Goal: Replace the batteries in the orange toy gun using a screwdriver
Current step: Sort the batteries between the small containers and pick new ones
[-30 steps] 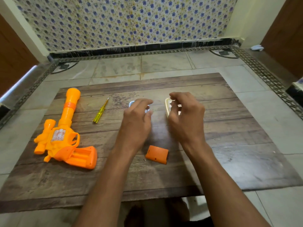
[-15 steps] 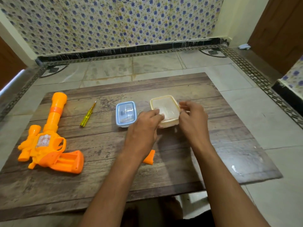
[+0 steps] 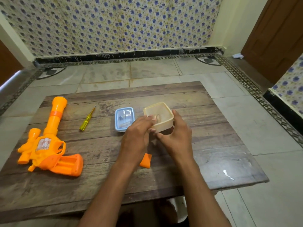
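Tilted up since a moment ago, the cream box (image 3: pixel 161 115) at frame centre sits grasped in both my left hand (image 3: pixel 136 138) and right hand (image 3: pixel 177 136); I'd tip gently, orange toy gun (image 3: pixel 49 145) lying lower left.

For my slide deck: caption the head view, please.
Both hands tilt a cream container beside the blue-rimmed lid; toy gun lies opened.

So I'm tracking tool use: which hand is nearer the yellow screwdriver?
Left. The left hand is at the cream container, right of the yellow screwdriver with the blue-lidded box between them; the right hand grips the container farther right.
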Demonstrator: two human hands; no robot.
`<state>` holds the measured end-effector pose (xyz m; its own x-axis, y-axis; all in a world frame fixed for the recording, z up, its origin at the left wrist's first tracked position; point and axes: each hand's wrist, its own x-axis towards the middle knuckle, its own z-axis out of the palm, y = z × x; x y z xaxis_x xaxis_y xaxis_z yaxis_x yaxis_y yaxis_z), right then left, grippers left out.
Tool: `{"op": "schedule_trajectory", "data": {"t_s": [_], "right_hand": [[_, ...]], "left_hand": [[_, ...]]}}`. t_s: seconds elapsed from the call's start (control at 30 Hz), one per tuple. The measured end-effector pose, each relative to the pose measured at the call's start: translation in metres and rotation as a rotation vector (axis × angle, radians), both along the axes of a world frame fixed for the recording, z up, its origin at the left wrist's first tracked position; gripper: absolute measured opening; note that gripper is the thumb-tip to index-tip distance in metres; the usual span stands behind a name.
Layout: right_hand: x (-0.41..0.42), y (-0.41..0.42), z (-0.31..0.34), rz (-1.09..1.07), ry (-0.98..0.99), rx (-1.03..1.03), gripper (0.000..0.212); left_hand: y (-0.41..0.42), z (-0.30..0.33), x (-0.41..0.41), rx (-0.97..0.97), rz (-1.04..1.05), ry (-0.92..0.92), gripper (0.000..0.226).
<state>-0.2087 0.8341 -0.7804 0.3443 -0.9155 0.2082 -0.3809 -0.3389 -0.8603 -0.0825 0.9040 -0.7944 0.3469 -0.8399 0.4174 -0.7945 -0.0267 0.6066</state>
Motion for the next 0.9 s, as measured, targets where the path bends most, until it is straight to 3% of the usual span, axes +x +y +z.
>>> {"op": "schedule_trajectory", "data": {"t_s": [0.17,0.37,0.63,0.9], "right_hand": [[0.017,-0.012,-0.001,-0.042,0.065,-0.100,0.107],[0.020,-0.016,-0.012,-0.141,-0.003,-0.078,0.110],[0.024,-0.017,-0.007,-0.181,-0.047,-0.108,0.061],[0.024,-0.017,-0.006,-0.169,-0.028,-0.172,0.054]], "left_hand": [[-0.003,0.000,0.006,-0.113,0.013,0.087,0.035],[-0.009,0.003,0.003,-0.148,-0.008,0.045,0.036],[-0.016,0.009,0.008,-0.179,0.056,0.013,0.037],[-0.012,0.019,0.013,-0.194,0.070,0.111,0.019]]}}
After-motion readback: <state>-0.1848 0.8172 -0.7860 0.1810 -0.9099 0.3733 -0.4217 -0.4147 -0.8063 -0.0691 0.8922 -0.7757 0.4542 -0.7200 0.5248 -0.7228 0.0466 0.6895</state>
